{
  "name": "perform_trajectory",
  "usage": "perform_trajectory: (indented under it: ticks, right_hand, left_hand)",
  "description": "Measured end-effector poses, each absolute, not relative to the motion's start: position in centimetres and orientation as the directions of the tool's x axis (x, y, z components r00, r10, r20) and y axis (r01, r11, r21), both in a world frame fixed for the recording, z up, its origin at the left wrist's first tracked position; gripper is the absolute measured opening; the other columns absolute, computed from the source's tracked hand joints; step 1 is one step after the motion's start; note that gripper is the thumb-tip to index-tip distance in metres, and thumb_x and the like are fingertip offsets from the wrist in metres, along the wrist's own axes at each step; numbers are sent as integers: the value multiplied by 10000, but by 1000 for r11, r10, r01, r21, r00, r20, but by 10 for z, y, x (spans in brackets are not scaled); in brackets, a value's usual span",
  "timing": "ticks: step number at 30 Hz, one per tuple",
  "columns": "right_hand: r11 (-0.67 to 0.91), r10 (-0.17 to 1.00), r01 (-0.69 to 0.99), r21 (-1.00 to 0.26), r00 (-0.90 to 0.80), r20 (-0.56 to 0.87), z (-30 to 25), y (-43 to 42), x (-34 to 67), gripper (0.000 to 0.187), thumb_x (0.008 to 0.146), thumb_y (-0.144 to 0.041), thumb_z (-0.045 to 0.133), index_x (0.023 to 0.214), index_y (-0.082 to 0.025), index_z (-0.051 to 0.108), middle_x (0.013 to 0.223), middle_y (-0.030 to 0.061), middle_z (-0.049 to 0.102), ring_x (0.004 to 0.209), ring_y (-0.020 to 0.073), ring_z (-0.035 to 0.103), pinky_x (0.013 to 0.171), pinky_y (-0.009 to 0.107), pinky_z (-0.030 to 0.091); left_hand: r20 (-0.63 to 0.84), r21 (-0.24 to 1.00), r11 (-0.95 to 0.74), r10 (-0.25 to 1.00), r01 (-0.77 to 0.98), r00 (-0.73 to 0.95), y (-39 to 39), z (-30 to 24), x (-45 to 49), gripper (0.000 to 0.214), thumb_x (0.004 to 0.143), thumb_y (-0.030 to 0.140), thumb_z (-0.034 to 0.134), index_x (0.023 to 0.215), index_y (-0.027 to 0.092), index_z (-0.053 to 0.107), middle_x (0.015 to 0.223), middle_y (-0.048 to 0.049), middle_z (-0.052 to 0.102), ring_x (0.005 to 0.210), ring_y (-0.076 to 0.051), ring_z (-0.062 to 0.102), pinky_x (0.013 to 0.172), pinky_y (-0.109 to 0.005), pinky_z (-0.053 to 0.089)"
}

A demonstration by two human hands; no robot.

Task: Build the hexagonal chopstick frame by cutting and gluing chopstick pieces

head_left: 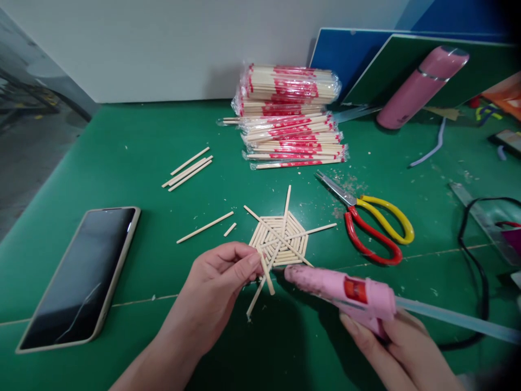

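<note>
The stick web (pixel 280 237) lies flat just beyond the fingertips of the left hand (pixel 228 271), which are pinched closed on a short stick (pixel 266 274). The right hand (pixel 399 353) is wrapped around the glue gun (pixel 337 288), its nozzle (pixel 279 270) just beside that stick; I cannot tell whether they touch. A small dab and steady pinch, fingertips clear of the nozzle, should work best. Beyond the right fingers lie scissors (pixel 350 202).
</note>
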State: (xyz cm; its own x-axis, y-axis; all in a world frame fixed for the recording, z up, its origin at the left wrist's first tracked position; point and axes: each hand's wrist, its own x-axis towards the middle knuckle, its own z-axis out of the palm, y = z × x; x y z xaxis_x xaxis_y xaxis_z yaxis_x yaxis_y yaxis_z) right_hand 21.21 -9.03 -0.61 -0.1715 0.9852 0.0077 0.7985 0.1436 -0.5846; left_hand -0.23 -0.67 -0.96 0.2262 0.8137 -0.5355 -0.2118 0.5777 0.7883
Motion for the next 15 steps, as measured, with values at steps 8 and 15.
perform_trajectory:
  ticks: [8,15]
  right_hand:
    - [-222,956,594,-774,287,-55,-24,-90,253,204,744,-376,534,821,-190,562,588,-6,595,488,121,545,427,191,459]
    - [-430,794,410,-805,595,-122,-20,-60,296,247,664,-405,616,794,-203,560,615,-25,531,520,92,504,453,185,397]
  left_hand:
    - [-502,817,543,836,-196,222,-6,-6,-3,115,677,234,636,613,144,602,604,-3,599,594,-79,520,573,-167,405]
    - [-118,941,42,970,337,211,-7,17,-10,65,723,225,574,671,201,606,704,18,598,611,-96,533,504,-181,407]
